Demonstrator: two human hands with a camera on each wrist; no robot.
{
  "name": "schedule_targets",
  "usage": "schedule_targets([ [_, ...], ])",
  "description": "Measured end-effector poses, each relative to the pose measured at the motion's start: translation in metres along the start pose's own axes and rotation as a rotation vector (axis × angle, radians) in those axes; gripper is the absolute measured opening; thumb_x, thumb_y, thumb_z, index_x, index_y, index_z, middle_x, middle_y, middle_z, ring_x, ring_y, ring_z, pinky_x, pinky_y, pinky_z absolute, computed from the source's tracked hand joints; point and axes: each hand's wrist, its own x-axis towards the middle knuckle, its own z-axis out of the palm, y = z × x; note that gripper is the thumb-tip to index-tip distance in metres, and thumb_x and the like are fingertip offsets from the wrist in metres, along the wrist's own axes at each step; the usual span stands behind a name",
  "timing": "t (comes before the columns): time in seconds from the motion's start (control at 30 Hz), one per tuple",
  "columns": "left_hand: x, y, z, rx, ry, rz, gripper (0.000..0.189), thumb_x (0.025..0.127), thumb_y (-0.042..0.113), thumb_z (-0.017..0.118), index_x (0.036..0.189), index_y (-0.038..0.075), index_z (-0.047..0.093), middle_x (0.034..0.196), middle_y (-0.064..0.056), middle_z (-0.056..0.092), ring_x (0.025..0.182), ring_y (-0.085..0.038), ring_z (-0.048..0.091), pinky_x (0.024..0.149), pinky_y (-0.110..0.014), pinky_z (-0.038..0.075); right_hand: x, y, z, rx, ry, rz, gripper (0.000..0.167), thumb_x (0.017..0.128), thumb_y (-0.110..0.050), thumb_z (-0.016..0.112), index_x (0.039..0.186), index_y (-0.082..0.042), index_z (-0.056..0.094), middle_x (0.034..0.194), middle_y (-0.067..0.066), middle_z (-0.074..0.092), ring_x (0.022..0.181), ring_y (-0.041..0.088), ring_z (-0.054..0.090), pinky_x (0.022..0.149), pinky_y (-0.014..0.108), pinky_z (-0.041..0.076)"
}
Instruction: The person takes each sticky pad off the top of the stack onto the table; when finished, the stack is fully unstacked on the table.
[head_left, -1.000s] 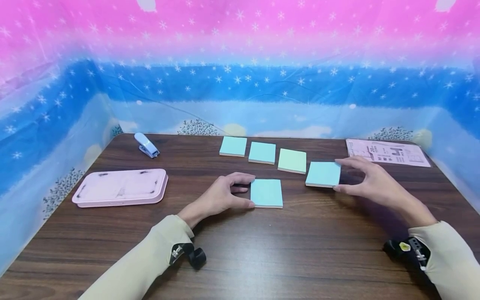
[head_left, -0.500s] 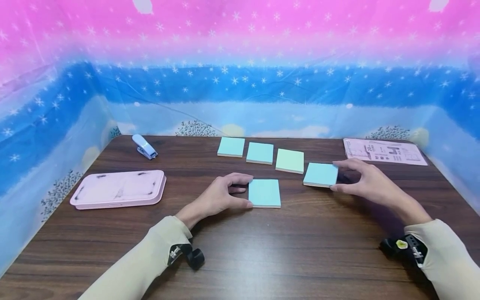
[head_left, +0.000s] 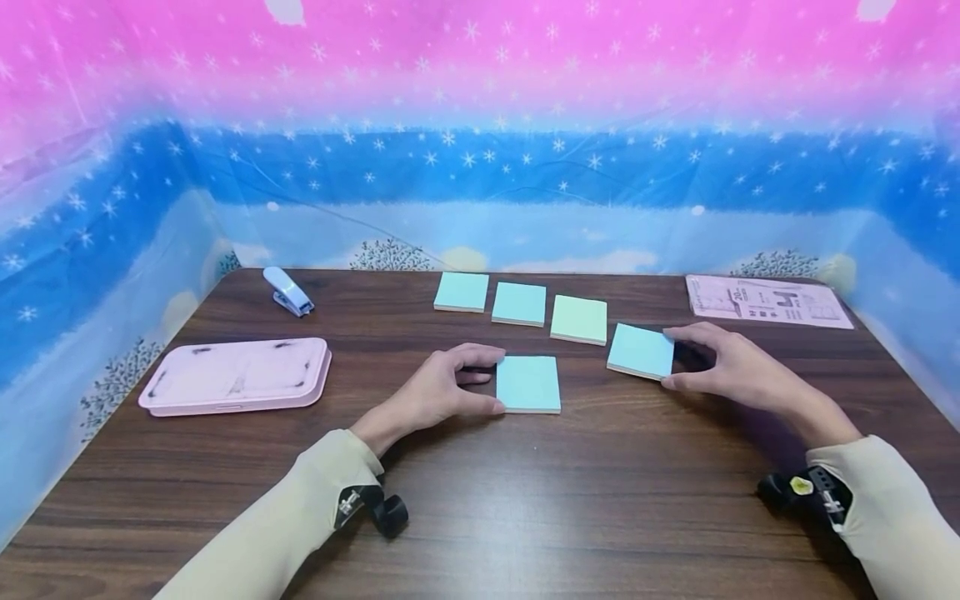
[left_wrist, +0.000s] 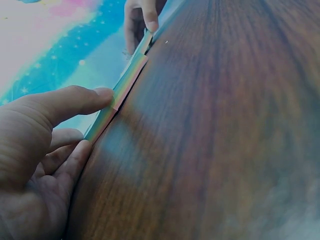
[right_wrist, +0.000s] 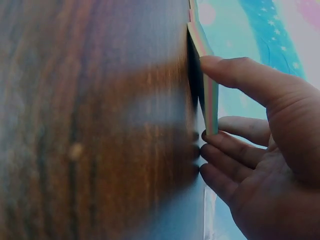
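Observation:
Several square sticky note pads lie in a slanting row on the brown table. My left hand (head_left: 438,387) grips the nearest light-blue sticky note pad (head_left: 528,383) at its left side, thumb at the near corner and forefinger at the far one. My right hand (head_left: 738,367) pinches another light-blue sticky note pad (head_left: 639,350) by its right side. In the right wrist view that pad's striped edge (right_wrist: 212,105) tilts, with a dark gap under it on the hand's side. Left of it sits a pale green sticky note pad (head_left: 579,319), with blue pads (head_left: 519,303) farther back.
A pink flat case (head_left: 236,375) lies at the left, with a pale blue stapler (head_left: 287,292) behind it. At the back right corner is a pink printed sheet (head_left: 768,302). Snowflake-patterned cloth (head_left: 480,167) hangs around the table's back and sides.
The pad in my right hand has turned slightly clockwise, its right side now tilted. My left hand stays on its pad. The head view has shifted a little.

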Motion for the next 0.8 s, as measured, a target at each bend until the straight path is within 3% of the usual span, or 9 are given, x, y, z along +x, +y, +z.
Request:
schedule_targets([
  [0.6, -0.0014, 0.0009, -0.0007, 0.007, -0.004, -0.001, 0.070, 0.086, 0.007, 0.089, 0.149, 0.001, 0.059, 0.153, -0.012, 0.056, 0.127, -0.032, 0.066, 0.104, -0.030, 0.056, 0.0013, 0.0013, -0.0009, -0.040, -0.021, -0.024, 0.073, 0.092, -0.027, 0.084, 0.152, 0.002, 0.053, 0.151, 0.030, 0.049, 0.139, 0.049, 0.046, 0.112, 0.069, 0.039],
  [0.8, -0.0020, -0.0005, -0.0018, 0.009, 0.003, 0.009, 0.070, 0.085, 0.006, 0.089, 0.149, 0.001, 0.059, 0.153, -0.012, 0.055, 0.127, -0.032, 0.066, 0.104, -0.030, 0.056, 0.0032, 0.0010, -0.0007, -0.033, -0.023, -0.023, 0.075, 0.093, -0.031, 0.085, 0.153, 0.000, 0.052, 0.152, 0.029, 0.048, 0.140, 0.048, 0.045, 0.112, 0.068, 0.038],
])
